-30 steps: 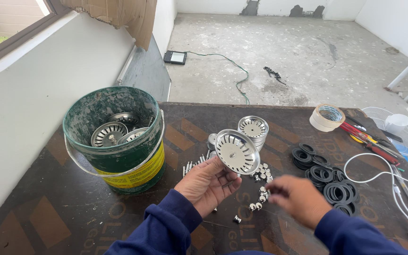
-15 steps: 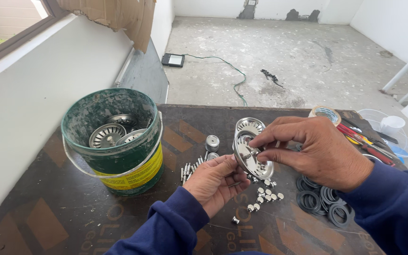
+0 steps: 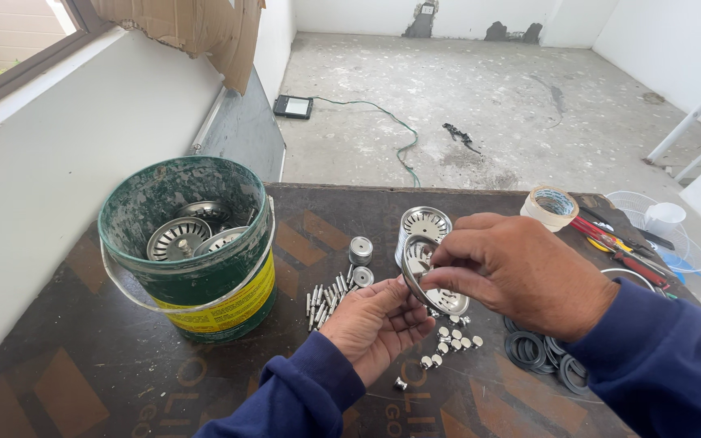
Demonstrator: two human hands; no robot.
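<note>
Here a perforated steel strainer disc [image 3: 436, 280] is held above the desk [image 3: 83, 365], just in front of a strainer basket [image 3: 423, 223]. It is cradled from below by the left hand [image 3: 379, 324], whose fingers are curled under its rim, and pinched at the top by the right hand [image 3: 521, 272], fingers closed on it. It is judged light, rigid and slippery, best gripped by the rim. Small shiny screws [image 3: 452, 341], rubber rings [image 3: 541, 353] and a paint-smeared green bucket [image 3: 192, 243] are seen nearby.
</note>
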